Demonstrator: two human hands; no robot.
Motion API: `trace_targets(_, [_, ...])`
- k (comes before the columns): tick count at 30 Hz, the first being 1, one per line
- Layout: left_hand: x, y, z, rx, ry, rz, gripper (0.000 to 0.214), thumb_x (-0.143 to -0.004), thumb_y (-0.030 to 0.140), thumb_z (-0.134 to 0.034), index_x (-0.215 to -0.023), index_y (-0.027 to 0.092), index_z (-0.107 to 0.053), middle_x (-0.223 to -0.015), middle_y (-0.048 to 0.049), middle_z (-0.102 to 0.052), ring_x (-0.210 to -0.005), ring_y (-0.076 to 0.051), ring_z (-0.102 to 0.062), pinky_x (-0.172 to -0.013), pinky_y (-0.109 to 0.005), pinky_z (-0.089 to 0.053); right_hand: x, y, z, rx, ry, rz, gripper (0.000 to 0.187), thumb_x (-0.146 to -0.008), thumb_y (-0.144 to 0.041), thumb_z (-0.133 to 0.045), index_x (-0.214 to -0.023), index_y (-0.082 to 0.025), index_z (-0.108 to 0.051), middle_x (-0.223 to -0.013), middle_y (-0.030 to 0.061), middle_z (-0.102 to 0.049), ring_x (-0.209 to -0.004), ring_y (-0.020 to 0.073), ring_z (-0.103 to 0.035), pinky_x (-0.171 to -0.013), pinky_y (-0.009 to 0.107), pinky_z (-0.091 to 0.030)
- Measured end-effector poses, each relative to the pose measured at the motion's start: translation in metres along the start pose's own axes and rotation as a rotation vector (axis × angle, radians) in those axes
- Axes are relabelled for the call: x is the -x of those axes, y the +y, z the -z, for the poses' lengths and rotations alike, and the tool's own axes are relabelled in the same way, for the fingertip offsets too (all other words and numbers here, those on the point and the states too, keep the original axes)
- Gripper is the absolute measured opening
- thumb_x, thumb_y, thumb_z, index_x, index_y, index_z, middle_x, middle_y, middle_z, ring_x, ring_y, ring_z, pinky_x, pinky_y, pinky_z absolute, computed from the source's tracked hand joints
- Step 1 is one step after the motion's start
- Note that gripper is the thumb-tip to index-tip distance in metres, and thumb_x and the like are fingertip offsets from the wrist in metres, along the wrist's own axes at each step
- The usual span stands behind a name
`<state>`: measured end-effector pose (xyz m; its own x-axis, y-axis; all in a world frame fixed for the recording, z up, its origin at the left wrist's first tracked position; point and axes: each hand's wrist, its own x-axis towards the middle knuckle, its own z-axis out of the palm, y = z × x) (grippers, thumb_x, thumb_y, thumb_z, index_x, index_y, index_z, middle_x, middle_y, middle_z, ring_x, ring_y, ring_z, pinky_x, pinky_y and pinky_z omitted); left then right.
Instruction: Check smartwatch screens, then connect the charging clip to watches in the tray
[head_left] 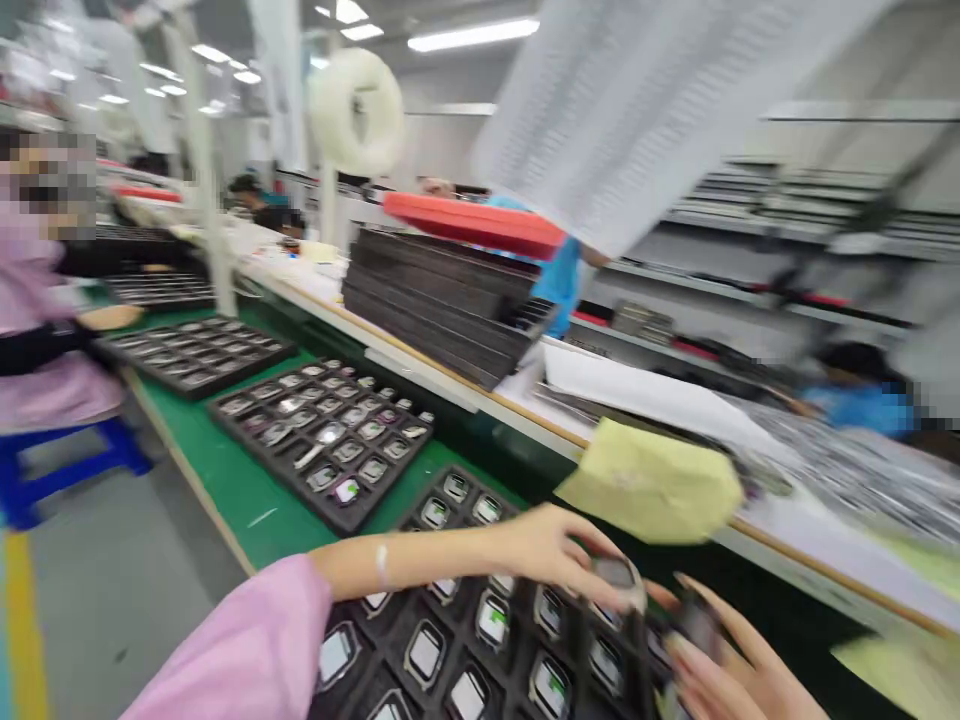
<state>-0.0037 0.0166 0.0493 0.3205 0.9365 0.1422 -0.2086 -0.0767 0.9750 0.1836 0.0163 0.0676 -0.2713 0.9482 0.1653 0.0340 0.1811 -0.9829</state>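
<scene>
My left hand (pixel 559 550) reaches from a pink sleeve across a black foam tray (pixel 517 580). Its thumb and fingers close on a rounded-square watch case (pixel 619 574) above the tray's far right side. Rows of similar watch cases with pale or dark faces sit in the tray's pockets, some with a green mark. Close by at the right, my right hand (pixel 750 655) is closed around a small dark part (pixel 699 628), too blurred to name. The two hands are near each other, and the fingers partly hide both held pieces.
Further along the green bench (pixel 262 505) lie a second filled tray (pixel 330 430) and a third tray (pixel 199 350). Crumpled yellow paper (pixel 652 480) hangs over the shelf edge. Stacked black trays (pixel 442 295) stand behind. A person in pink sits at the left on a blue stool (pixel 67 460).
</scene>
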Motion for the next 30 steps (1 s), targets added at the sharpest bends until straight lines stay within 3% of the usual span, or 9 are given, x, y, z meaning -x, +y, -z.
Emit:
trace_targets(3, [0.015,0.008,0.008,0.224,0.103,-0.083,0.054,-0.052,0.023,-0.087,-0.100,0.013,-0.065,-0.097,-0.0095,-0.068,-0.090,-0.020,-0.063,-0.085,-0.032,-0.046,0.013,-0.006,0.000,-0.204,-0.031,-0.029,0.063,-0.067,-0.030,-0.084,-0.121,-0.020,-0.053,-0.098,0.0100,-0.067,-0.039,0.0069,-0.044,-0.033,0.021,-0.039])
trace_targets(7, [0.030,0.011,0.010,0.404,0.004,-0.007,0.046,-0.067,0.016,-0.077,-0.109,0.016,-0.059,-0.109,-0.0147,-0.066,-0.097,-0.021,-0.062,-0.085,-0.032,-0.044,0.006,0.005,-0.011,-0.284,-0.082,0.041,0.054,-0.074,-0.029,-0.077,-0.121,-0.020,-0.053,-0.103,0.0119,-0.066,-0.052,0.0126,-0.054,-0.036,0.020,-0.042])
trace_targets(11, [0.037,0.004,0.005,0.487,-0.039,0.060,0.042,-0.069,0.009,-0.071,-0.108,0.015,-0.058,-0.104,-0.0143,-0.068,-0.084,-0.016,-0.061,-0.071,-0.024,-0.043,0.008,0.018,-0.008,-0.260,-0.084,0.119,0.038,-0.085,-0.031,-0.063,-0.121,-0.019,-0.054,-0.101,0.0113,-0.066,-0.056,0.0152,-0.059,-0.039,0.022,-0.045])
trace_targets(17, [0.039,-0.001,-0.002,0.429,0.091,0.068,0.054,-0.064,0.001,-0.066,-0.115,0.016,-0.056,-0.100,-0.0099,-0.066,-0.088,-0.018,-0.061,-0.077,-0.026,-0.044,0.012,0.018,-0.006,-0.137,0.050,0.164,0.028,-0.087,-0.036,-0.061,-0.110,-0.018,-0.059,-0.088,0.0082,-0.070,-0.045,0.0119,-0.056,-0.036,0.021,-0.042])
trace_targets(20, [0.041,-0.002,-0.005,0.456,0.069,0.102,0.058,-0.063,0.001,-0.064,-0.119,0.017,-0.054,-0.097,-0.0081,-0.064,-0.096,-0.024,-0.062,-0.085,-0.034,-0.047,0.012,0.018,-0.007,-0.102,0.092,0.164,0.025,-0.087,-0.036,-0.064,-0.105,-0.019,-0.061,-0.085,0.0066,-0.070,-0.042,0.0103,-0.053,-0.035,0.020,-0.040])
trace_targets(24, [0.045,0.001,-0.008,0.529,-0.051,0.104,0.051,-0.067,0.008,-0.060,-0.117,0.014,-0.054,-0.106,-0.0134,-0.063,-0.104,-0.033,-0.060,-0.091,-0.048,-0.046,0.014,0.020,-0.006,-0.133,0.047,0.166,0.027,-0.092,-0.042,-0.055,-0.107,-0.020,-0.061,-0.092,0.0073,-0.069,-0.047,0.0123,-0.056,-0.037,0.022,-0.041])
trace_targets(30, [0.048,0.003,-0.014,0.426,0.020,0.050,0.036,-0.083,0.019,-0.058,-0.118,0.016,-0.053,-0.101,-0.0132,-0.065,-0.094,-0.027,-0.064,-0.077,-0.041,-0.054,0.018,0.022,-0.007,-0.165,-0.017,0.172,0.024,-0.094,-0.039,-0.053,-0.109,-0.022,-0.062,-0.096,0.0072,-0.068,-0.050,0.0140,-0.059,-0.039,0.023,-0.041])
